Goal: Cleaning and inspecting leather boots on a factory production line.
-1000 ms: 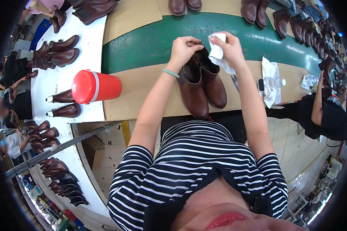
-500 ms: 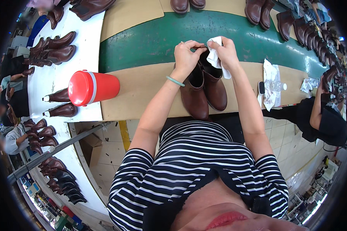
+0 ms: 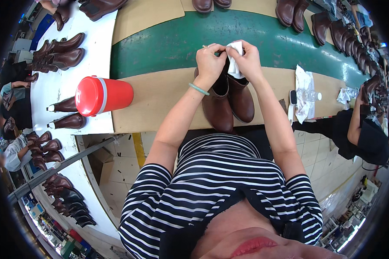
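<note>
Two brown ankle boots stand side by side in front of me, toes toward me: the left boot and the right boot. At the top of their shafts, my left hand is closed in a pinch on a boot's upper edge; its fingertips partly hide what they grip. A folded white cloth is pinched in my right hand, its fingertips close to those of my left. The cloth hangs over the right boot's opening.
A red drink cooler lies to the left on the cardboard-covered bench. On the right are a brush, a crumpled white cloth and a clear bottle. Beyond runs a green surface; more boots stand around.
My right hand has moved slightly left toward my left hand. The white cloth has shifted left with it and no longer hangs down beside the right wrist. The boots stay put.
</note>
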A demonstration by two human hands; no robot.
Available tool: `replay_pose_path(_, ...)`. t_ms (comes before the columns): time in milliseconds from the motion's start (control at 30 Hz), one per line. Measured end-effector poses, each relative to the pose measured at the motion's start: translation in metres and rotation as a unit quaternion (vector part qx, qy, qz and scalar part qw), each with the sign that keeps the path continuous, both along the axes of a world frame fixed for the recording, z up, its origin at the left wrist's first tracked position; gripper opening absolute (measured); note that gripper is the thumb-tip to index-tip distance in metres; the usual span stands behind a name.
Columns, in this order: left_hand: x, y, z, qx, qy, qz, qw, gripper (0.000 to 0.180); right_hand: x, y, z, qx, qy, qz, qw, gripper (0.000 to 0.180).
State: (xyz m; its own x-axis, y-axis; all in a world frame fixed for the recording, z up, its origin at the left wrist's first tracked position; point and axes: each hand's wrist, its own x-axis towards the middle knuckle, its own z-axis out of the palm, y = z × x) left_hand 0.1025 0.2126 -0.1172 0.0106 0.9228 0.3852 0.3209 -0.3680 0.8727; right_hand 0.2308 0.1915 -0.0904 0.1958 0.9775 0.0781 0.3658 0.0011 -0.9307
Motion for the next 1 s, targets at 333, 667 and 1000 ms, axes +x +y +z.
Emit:
replay_pose_path(333,-0.066,-0.016,-0.005,-0.207,-0.225,-0.187,0.933,0.031,0.029,-0.01,0.027,-0.089,0.157,-0.01,0.984,0.015)
replay_pose_path(667,-0.05,-0.019,-0.014,-0.159,-0.252,-0.097,0.95,0.006,-0.031,0.007,0.002,0.091,-0.175,0.091,0.976,0.023)
replay_pose_path(1000,-0.055,-0.014,-0.019,-0.181,-0.26,-0.105,0.943,0.009,-0.039,-0.008,0.012,0.106,-0.28,0.088,0.95,0.024)
